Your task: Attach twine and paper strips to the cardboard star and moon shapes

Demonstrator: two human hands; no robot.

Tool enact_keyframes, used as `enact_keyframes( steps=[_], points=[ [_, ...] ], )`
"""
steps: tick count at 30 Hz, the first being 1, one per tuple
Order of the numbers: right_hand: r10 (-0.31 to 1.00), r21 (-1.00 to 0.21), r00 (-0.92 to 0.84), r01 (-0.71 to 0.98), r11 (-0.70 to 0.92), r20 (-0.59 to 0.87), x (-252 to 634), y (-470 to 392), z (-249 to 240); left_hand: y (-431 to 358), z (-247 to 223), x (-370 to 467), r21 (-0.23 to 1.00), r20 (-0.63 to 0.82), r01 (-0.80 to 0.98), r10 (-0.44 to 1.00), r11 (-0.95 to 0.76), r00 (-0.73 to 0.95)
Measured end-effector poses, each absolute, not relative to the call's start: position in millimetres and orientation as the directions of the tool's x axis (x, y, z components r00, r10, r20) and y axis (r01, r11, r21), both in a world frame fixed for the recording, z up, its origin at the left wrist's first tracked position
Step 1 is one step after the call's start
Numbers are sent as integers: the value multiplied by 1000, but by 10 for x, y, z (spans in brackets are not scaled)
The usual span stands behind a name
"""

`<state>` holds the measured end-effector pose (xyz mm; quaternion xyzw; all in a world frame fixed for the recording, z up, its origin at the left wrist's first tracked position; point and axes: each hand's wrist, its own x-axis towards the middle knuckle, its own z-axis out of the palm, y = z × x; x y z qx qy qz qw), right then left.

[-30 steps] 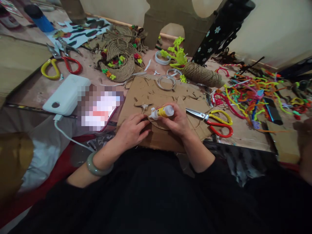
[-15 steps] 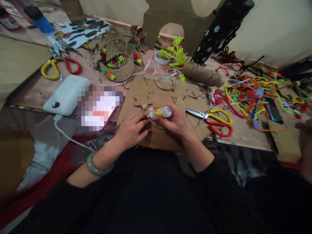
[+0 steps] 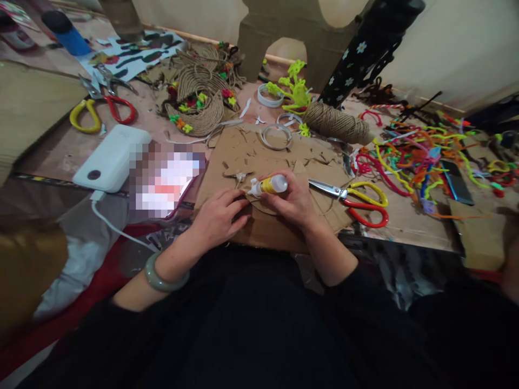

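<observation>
In the head view, my right hand point(image 3: 298, 204) is closed around a small white glue bottle point(image 3: 271, 185) with a yellow label. The bottle is tilted, its nozzle pointing left and down at a cut cardboard piece. Close to that nozzle, my left hand point(image 3: 217, 219) lies with its fingers stretched out and a little apart, fingertips resting on the cardboard. A flat cardboard sheet point(image 3: 259, 233) lies under both hands. Twine and cardboard scraps are spread over it. To the right of my right hand lie scissors point(image 3: 343, 193) with one yellow and one red handle.
Left are a phone point(image 3: 184, 186), a corded white power bank point(image 3: 113, 159) and pliers point(image 3: 85, 116). Behind are twine-covered pieces point(image 3: 198, 102), tape rolls point(image 3: 271, 96) and a twine spool point(image 3: 336, 121). Pipe cleaners point(image 3: 421, 156) and another phone point(image 3: 458, 182) lie right.
The glue bottle has tipped slightly, its nozzle a little further right and lower. Both hands stay almost in place.
</observation>
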<state>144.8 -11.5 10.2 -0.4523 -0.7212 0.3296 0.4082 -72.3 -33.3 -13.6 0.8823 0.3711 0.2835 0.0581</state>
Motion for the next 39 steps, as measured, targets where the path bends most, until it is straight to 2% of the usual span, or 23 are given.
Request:
enact_keyframes(
  steps=[8, 11, 15, 18, 20, 24, 26, 27, 29, 31, 34, 39],
  points=[
    [938, -871, -262, 377, 316, 227, 1469, -117, 167, -336, -146, -723, 315, 450, 628, 695, -712, 562],
    [945, -856, -268, 426, 293, 190, 1502, -105, 224, -337, -141, -721, 312, 444, 633, 698, -708, 562],
    [945, -714, -271, 623, 318, 184, 1582, -96, 347, -339, -143, -720, 313, 443, 636, 701, -705, 559],
    [958, -607, -279, 752, 258, 61, 1652, -125, 427, -343, -155, -719, 317, 443, 639, 705, -701, 554],
    [952, -546, -307, 798, 256, -1, 1701, -158, 459, -345, -164, -719, 323, 443, 638, 707, -700, 552],
    [913, -440, -407, 815, 378, 29, 1811, -202, 468, -342, -169, -718, 322, 451, 635, 703, -702, 549],
    [921, -491, -378, 788, 371, 88, 1877, -190, 446, -337, -164, -718, 318, 463, 632, 697, -707, 547],
    [936, -566, -321, 749, 344, 145, 1911, -174, 429, -334, -162, -718, 318, 466, 630, 695, -709, 547],
    [956, -767, -133, 572, 289, 262, 1973, -128, 392, -331, -160, -719, 320, 465, 623, 691, -714, 553],
    [958, -912, 39, 318, 258, 284, 2013, -78, 367, -331, -165, -722, 323, 459, 623, 694, -712, 555],
    [975, -972, 64, 116, 206, 215, 2019, -8, 376, -332, -182, -725, 338, 449, 633, 710, -697, 542],
    [969, -963, 75, 151, 224, 237, 2025, 282, 426, -329, -189, -723, 351, 444, 636, 720, -688, 534]
  ],
)
